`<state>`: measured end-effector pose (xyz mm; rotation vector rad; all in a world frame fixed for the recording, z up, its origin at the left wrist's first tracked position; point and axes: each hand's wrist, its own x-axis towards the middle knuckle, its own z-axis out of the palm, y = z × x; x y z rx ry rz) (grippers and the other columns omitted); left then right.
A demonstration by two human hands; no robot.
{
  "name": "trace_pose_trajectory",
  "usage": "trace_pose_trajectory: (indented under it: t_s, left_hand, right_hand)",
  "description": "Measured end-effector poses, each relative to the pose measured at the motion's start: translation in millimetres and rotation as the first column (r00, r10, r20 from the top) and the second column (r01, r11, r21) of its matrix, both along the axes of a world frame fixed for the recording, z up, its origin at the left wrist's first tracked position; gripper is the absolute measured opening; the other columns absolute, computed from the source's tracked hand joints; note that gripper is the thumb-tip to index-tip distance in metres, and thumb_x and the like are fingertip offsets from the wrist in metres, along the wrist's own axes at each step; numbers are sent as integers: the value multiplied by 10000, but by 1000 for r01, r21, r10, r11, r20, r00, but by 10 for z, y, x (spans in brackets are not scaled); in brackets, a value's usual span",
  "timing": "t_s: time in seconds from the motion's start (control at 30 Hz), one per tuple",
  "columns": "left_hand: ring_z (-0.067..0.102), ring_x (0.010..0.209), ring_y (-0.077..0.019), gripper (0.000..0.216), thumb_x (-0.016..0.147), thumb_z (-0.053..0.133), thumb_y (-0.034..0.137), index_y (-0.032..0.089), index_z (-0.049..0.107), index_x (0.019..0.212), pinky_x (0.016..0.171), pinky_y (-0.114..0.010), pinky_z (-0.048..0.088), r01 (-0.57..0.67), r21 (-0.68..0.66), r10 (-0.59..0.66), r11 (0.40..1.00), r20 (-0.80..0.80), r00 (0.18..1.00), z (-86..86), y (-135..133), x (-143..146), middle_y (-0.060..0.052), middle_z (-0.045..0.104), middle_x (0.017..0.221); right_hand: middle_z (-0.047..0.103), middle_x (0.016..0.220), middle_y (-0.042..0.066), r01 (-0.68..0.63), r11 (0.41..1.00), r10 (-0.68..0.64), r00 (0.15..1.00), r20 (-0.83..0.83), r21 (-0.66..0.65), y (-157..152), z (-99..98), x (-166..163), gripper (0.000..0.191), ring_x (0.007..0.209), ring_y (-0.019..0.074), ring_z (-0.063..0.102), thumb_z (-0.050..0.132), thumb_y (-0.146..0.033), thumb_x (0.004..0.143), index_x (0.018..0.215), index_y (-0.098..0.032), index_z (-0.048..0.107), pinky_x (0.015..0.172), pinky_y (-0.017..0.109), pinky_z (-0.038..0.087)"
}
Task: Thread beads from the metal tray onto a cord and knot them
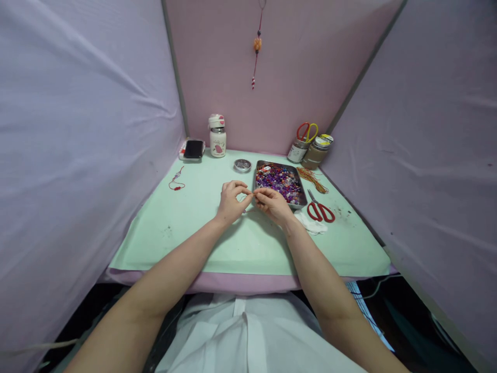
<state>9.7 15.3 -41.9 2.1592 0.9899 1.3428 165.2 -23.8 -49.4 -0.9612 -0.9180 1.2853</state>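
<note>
- While my two hands met fingertip to fingertip above the green tabletop (240,248), they had a thin cord (243,197) between them, its finest detail too small to make out.
- My left hand (231,203) was drawn into a narrow pinch, thumb and forefinger closed on the cord, with part of it showing in the gap behind their tips.
- My right hand (275,204) pinched just as narrowly, its thumb and forefinger closed at the same spot, its other fingers curled in.
- Just beyond my right hand sat a metal tray (300,206) filled with small beads (277,178), mostly purple, some red, orange and clear.
- To the right of the tray lay red-handled scissors (317,202), points away from me, with a crumpled white cloth (310,224) near their handles and a bundle of orange-brown cord (313,178) beyond them.
- Beyond my left hand stood a round clear-sided container (243,165); well to the left lay a red beaded strand (177,187).
- Along the back I had a white bottle (218,144) on the left and two jars (297,151) on the right.
</note>
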Motion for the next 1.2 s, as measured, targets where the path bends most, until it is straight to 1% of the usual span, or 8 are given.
trace_pose_trajectory:
  t_s: [0.13,0.33,0.6,0.77,0.87,0.97,1.1,1.2]
  left_hand:
    - [525,1029,-196,42,778,656,212,222,681,746,978,-379,384,-8,-9,8,1000,-15,1000,-11,9,1,-39,638,992]
    - [528,1025,-198,48,772,660,201,224,680,734,977,-382,385,-13,-22,13,1000,-15,1000,-8,17,0,-39,639,984]
    - [526,1029,-196,53,779,659,220,228,685,733,984,-380,391,-21,-45,20,999,-12,1000,-20,22,0,-38,645,995]
    - [527,1060,-208,76,794,660,273,232,704,747,1001,-403,391,5,-88,-6,996,-18,1000,-35,50,-8,-40,673,1026]
    - [540,1071,-218,90,783,667,289,232,716,733,1010,-421,390,31,-146,-29,989,14,999,-43,73,-10,-43,694,1027]
    - [577,1056,-222,101,756,681,306,227,729,715,1015,-425,393,97,-258,-76,961,89,993,-63,107,-1,-52,707,1018]
    - [635,997,-225,152,717,697,341,194,738,724,979,-405,432,233,-441,-133,867,244,961,-69,121,12,-89,709,1035]
    - [634,1022,-235,173,698,706,357,190,738,732,967,-407,438,282,-526,-130,803,306,943,-38,92,11,-97,705,1076]
  right_hand:
    - [605,735,-16,8,1000,-8,1000,0,0,-3,2,-11,262,664,91,516,823,-317,597,790,-194,696,660,255,429]
    - [594,711,-24,34,999,-35,998,52,18,2,-9,-36,258,650,94,509,807,-341,607,786,-198,688,666,267,421]
    - [577,660,-19,59,996,-71,979,192,69,11,-21,-31,309,622,109,490,776,-418,623,811,-194,678,624,272,397]
    - [571,648,-21,92,988,-121,958,259,122,19,-29,-31,284,604,106,475,734,-418,669,834,-193,681,609,265,385]
    - [570,643,-20,108,980,-156,938,310,166,17,-31,-30,244,600,109,471,709,-404,694,823,-198,683,623,273,394]
    - [566,637,-19,113,971,-185,916,355,212,8,-23,-30,209,599,117,471,688,-388,717,817,-205,682,628,281,398]
    - [574,678,-10,119,956,-224,888,403,270,-3,-6,-42,162,613,124,477,663,-360,735,801,-213,680,639,289,404]
    - [591,753,4,119,942,-250,872,420,314,-3,-4,-52,133,621,121,480,650,-338,745,785,-215,681,638,293,407]
